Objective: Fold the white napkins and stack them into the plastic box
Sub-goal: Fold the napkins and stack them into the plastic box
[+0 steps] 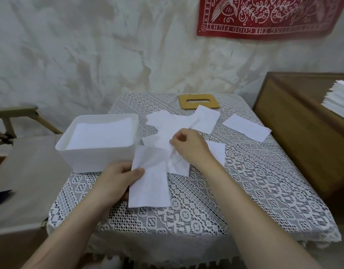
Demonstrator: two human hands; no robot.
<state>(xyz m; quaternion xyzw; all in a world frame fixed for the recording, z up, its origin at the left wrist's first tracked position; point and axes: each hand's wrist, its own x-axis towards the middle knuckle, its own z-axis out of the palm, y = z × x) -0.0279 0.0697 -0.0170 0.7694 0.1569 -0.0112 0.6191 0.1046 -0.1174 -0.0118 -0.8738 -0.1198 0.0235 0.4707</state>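
A lace-covered tabletop [254, 191] stands before a wall draped in creased pale cloth, with a red banner [272, 14] hanging upper right and a wooden cabinet [303, 136] to the right. The white plastic box [97, 158], at the tabletop's left, holds folded napkins [103, 134]. The left hand [116, 181] pinches a folded napkin [149, 187] just beside the box, its long axis running away from the person. The right hand [188, 146] pinches a crumpled napkin [165, 140] in the loose pile.
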